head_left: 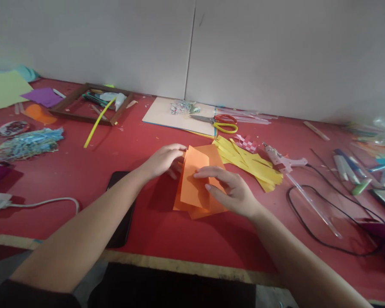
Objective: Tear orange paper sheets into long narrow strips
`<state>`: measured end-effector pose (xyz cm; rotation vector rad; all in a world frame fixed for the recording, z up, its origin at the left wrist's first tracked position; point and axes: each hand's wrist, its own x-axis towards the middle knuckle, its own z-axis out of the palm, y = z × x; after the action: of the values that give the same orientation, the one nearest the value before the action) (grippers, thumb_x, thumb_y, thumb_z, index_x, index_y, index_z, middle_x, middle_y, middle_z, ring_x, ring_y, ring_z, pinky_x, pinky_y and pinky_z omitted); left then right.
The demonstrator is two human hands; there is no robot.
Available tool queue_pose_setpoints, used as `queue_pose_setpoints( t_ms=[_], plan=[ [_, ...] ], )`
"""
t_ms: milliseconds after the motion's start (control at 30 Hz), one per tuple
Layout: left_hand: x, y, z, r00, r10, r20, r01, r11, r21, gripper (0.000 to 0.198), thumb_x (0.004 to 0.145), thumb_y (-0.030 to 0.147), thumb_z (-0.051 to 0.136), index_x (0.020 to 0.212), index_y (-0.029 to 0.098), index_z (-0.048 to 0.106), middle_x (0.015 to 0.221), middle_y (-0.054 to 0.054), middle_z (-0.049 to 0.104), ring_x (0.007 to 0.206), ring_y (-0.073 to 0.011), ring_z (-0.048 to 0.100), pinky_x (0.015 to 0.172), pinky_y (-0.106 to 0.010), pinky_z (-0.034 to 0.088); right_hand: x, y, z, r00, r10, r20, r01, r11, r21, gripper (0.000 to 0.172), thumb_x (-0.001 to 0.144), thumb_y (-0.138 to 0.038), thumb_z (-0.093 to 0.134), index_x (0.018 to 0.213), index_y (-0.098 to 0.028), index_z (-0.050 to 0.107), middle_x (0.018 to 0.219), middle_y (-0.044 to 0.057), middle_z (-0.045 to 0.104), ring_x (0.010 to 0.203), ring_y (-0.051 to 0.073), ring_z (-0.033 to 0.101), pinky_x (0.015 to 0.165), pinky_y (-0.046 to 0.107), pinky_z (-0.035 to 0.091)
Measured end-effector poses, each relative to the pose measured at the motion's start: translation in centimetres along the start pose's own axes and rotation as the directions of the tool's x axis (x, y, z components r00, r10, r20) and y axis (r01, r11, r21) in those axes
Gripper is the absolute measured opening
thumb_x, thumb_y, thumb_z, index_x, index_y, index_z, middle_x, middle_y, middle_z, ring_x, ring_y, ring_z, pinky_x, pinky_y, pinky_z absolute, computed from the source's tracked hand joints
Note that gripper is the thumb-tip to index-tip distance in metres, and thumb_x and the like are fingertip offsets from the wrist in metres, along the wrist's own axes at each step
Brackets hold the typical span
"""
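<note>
The left hand pinches an edge of the orange paper. The right hand, fingers extended, presses it flat. One glue gun lies nearby.

Soft, rather dim indoor light falls evenly over the scene, with no glare. The orange paper is the sharpest and brightest thing. Just left of it, a soft dark shadow lies on the red table. Far behind the paper, the grey wall is flatly lit and darkens toward its upper left. Well to the right of the paper, the pens smear into blur, and the clear plastic beyond them looks washed out. Nearer than the paper, the table's edge bows with wide-angle distortion.
</note>
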<state>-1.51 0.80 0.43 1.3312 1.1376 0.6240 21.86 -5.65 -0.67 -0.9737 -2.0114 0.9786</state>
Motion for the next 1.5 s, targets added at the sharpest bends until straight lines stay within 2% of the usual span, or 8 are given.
queue_pose_setpoints(
  t_ms=[100, 233, 467, 600, 767, 1033, 1333, 1500],
  plan=[
    [-0.1, -0.4, 0.0, 0.998, 0.056, -0.015, -0.055, 0.996, 0.076, 0.043, 0.087, 0.05, 0.06, 0.118, 0.02, 0.063, 0.096, -0.008, 0.069, 0.072, -0.0177, 0.066, 0.052, -0.025, 0.054, 0.2, -0.1, 0.2, 0.997, -0.078, 0.03, 0.079, 0.996, -0.031, 0.037, 0.088, -0.013, 0.055, 0.119, -0.028, 0.067, 0.117, 0.006, 0.073, 0.118, 0.022, 0.065, 0.103, 0.042, 0.052],
    [0.0, -0.7, 0.1, 0.996, 0.084, -0.008, -0.081, 0.98, 0.184, 0.047, 0.081, 0.041, 0.07, 0.122, 0.02, 0.06, 0.09, -0.006, 0.069, 0.065, -0.0139, 0.061, 0.053, -0.024, 0.052, 0.4, -0.2, 0.8, 0.98, -0.193, 0.04, 0.196, 0.976, -0.095, 0.039, 0.086, -0.01, 0.055, 0.119, -0.026, 0.068, 0.119, 0.007, 0.073, 0.122, 0.024, 0.063, 0.103, 0.045, 0.053],
    [0.5, -1.1, -0.1, 0.994, 0.108, 0.018, -0.109, 0.992, 0.065, 0.044, 0.08, 0.044, 0.072, 0.113, 0.018, 0.058, 0.089, -0.005, 0.069, 0.064, -0.0135, 0.062, 0.047, -0.02, 0.049, 0.5, 0.3, 0.7, 0.977, -0.207, -0.058, 0.18, 0.934, -0.307, 0.03, 0.087, -0.029, 0.068, 0.117, -0.024, 0.067, 0.133, 0.012, 0.065, 0.138, 0.033, 0.048, 0.112, 0.058, 0.042],
    [0.6, -1.1, -0.1, 0.988, 0.137, -0.065, -0.14, 0.989, -0.055, 0.042, 0.077, 0.041, 0.076, 0.108, 0.019, 0.056, 0.089, -0.005, 0.069, 0.068, -0.0154, 0.066, 0.048, -0.02, 0.052, 0.3, 0.9, 1.0, 0.982, -0.039, -0.187, -0.004, 0.975, -0.224, 0.056, 0.084, -0.043, 0.073, 0.133, -0.026, 0.054, 0.142, 0.015, 0.055, 0.135, 0.033, 0.05, 0.111, 0.055, 0.044],
    [0.5, -0.6, -0.1, 0.956, 0.19, -0.224, -0.221, 0.968, -0.122, 0.042, 0.078, 0.034, 0.075, 0.111, 0.02, 0.053, 0.086, -0.003, 0.07, 0.071, -0.0169, 0.069, 0.05, -0.022, 0.056, 0.5, 1.0, 1.6, 0.912, 0.289, -0.291, -0.237, 0.951, 0.201, 0.063, 0.085, -0.054, 0.067, 0.138, -0.029, 0.043, 0.144, 0.014, 0.051, 0.117, 0.027, 0.062, 0.088, 0.043, 0.058],
    [0.5, -0.5, -0.1, 0.948, 0.22, -0.228, -0.235, 0.971, -0.037, 0.039, 0.079, 0.032, 0.073, 0.111, 0.016, 0.059, 0.092, -0.008, 0.072, 0.076, -0.0187, 0.07, 0.047, -0.02, 0.055, 1.2, -0.1, 0.9, 0.784, 0.543, -0.302, -0.4, 0.813, 0.424, 0.071, 0.074, -0.055, 0.075, 0.131, -0.025, 0.047, 0.091, 0.003, 0.064, 0.068, 0.015, 0.059, 0.049, 0.025, 0.043],
    [0.4, -0.4, 0.1, 0.946, 0.186, -0.264, -0.167, 0.981, 0.096, 0.029, 0.078, 0.024, 0.068, 0.105, 0.017, 0.061, 0.089, -0.007, 0.071, 0.067, -0.0145, 0.064, 0.043, -0.019, 0.05, 1.0, 1.5, 1.0, 0.793, 0.491, -0.361, -0.446, 0.871, 0.206, 0.064, 0.074, -0.051, 0.074, 0.128, -0.023, 0.052, 0.084, 0.001, 0.063, 0.061, 0.013, 0.055, 0.051, 0.027, 0.044],
    [0.4, -0.3, 0.0, 0.94, 0.162, -0.302, -0.137, 0.985, 0.103, 0.027, 0.077, 0.019, 0.066, 0.104, 0.018, 0.061, 0.087, -0.005, 0.071, 0.066, -0.0138, 0.063, 0.043, -0.018, 0.048, 0.8, 2.9, -2.2, 0.81, 0.337, -0.48, -0.464, 0.869, -0.172, 0.023, 0.084, -0.039, 0.057, 0.093, -0.019, 0.065, 0.082, 0.006, 0.069, 0.072, 0.019, 0.061, 0.068, 0.035, 0.049]
  ],
)
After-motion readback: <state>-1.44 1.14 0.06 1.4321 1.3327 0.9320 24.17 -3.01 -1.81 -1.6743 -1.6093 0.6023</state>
